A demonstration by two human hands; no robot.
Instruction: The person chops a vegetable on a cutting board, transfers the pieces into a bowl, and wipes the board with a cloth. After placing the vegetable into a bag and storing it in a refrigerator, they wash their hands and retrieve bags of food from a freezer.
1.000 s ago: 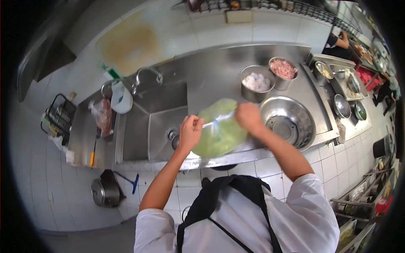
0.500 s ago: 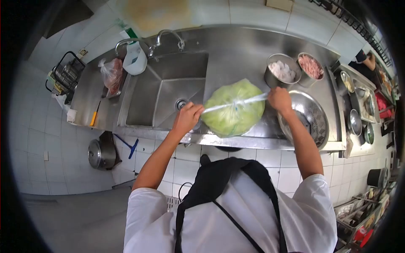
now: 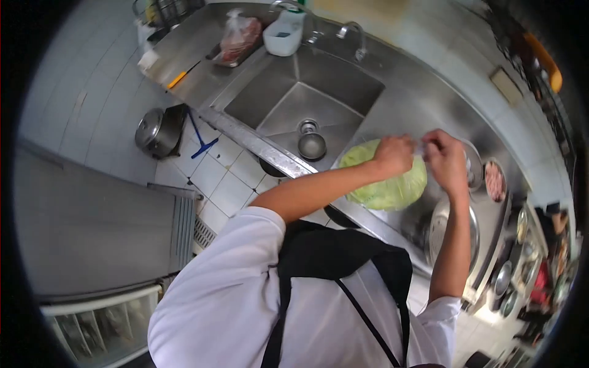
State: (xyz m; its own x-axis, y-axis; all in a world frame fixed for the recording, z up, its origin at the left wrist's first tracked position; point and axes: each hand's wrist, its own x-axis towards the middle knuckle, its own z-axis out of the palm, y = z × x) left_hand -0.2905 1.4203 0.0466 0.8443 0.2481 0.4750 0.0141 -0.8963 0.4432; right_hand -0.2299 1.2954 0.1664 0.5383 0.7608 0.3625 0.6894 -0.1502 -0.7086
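Observation:
A clear plastic bag (image 3: 389,190) full of pale green leafy vegetables, possibly cabbage, rests on the steel counter to the right of the sink. Above its top, my left hand (image 3: 394,154) is closed on one twisted end of the bag, slightly blurred. My right hand (image 3: 446,161) pinches the other end close by, fingers bent together. The bag's knotted middle is mostly hidden behind my hands. Under my right forearm lies a wide metal colander (image 3: 438,230), partly covered by the arm.
A steel sink (image 3: 251,107) with a round metal drain strainer (image 3: 311,145) lies left of the bag. Metal pots, one holding pink meat (image 3: 494,181), stand right. Bagged meat (image 3: 240,40), a white container (image 3: 283,35) and an orange-handled knife (image 3: 178,78) sit at far left.
My hands have come together over the bag; before, they were wide apart, pulling its ends taut. The camera view has turned, so the sink and counter now appear slanted.

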